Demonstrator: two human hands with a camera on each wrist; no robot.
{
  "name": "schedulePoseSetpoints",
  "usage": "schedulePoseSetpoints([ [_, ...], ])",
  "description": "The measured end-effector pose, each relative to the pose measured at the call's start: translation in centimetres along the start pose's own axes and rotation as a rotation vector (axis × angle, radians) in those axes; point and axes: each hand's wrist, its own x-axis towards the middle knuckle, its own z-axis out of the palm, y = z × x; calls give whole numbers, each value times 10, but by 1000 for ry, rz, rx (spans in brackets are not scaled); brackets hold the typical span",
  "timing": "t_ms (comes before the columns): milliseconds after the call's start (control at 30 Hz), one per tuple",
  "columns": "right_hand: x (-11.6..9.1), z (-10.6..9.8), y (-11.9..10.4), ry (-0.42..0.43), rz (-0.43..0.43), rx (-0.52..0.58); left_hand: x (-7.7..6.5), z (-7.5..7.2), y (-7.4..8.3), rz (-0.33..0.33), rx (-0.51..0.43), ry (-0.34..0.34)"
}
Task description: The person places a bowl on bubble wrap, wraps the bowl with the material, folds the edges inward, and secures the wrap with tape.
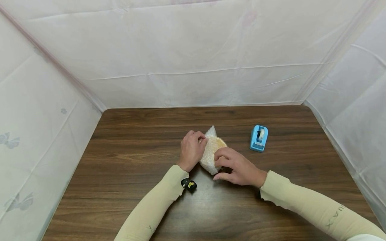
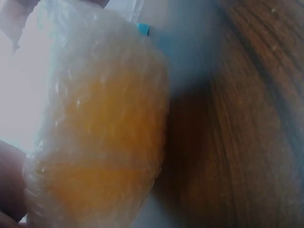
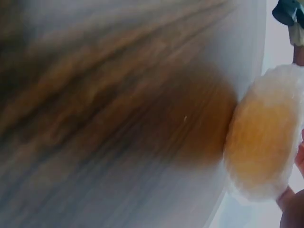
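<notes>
On the table lies a bundle of bubble wrap (image 1: 209, 157), with a yellow-orange thing (image 2: 109, 114) showing blurred through it; its kind is hidden. A loose corner of the wrap (image 1: 211, 131) sticks up at the far end. My left hand (image 1: 191, 150) pinches the upper left edge of the bubble wrap between thumb and fingers. From the right, my right hand (image 1: 239, 168) touches the bundle with bent fingers, thumb spread apart near its lower end. In the right wrist view, the wrapped bundle (image 3: 261, 137) appears at the right edge with fingertips against it.
A light blue tape dispenser (image 1: 258, 138) with a roll of clear tape stands to the right of the bundle on the dark wooden table (image 1: 135, 140). A wrist camera (image 1: 189, 184) sits at the left sleeve. White sheeting (image 1: 193, 60) hangs behind the table and along both sides.
</notes>
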Motion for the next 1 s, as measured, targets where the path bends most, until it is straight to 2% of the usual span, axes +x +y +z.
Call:
schedulePoseSetpoints([
  [200, 2, 5, -7, 36, 69, 70, -1, 1, 0, 6, 6, 12],
  [400, 4, 6, -7, 71, 162, 225, 0, 2, 0, 22, -3, 26],
  [567, 1, 9, -3, 123, 184, 287, 0, 4, 0, 39, -9, 45],
  [733, -1, 12, -1, 187, 223, 295, 0, 4, -1, 48, 1, 48],
  [867, 0, 12, -3, 200, 253, 298, 0, 4, -1, 58, 8, 40],
  [933, 0, 11, -4, 188, 250, 271, 0, 5, -1, 69, 14, 38],
  [1000, 0, 10, -5, 163, 216, 190, -1, 5, -2, 80, 23, 34],
])
